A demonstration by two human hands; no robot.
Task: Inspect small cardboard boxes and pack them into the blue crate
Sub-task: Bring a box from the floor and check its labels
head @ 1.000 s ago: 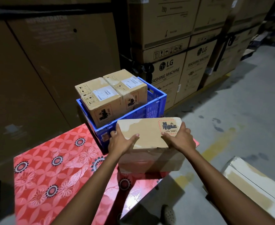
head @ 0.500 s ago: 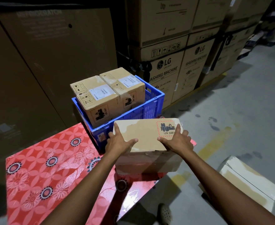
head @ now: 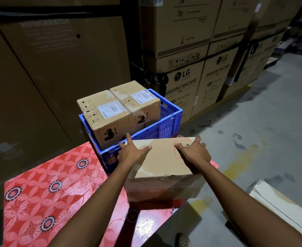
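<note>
Since a second ago the small brown cardboard box has tipped its top face more toward you, and your right hand now covers most of the red-dashed label. So I reckon you're mid-inspection, not packing yet. Both hands grip it, your left hand at the far left corner. The box is lower centre of frame, right in front of the blue plastic crate, which already holds two labelled cardboard boxes.

Left labelled box and right labelled box are sitting side by side in the blue crate, sticking above its rim. Third box is lying just in front, red-hatched mark facing up.
</note>
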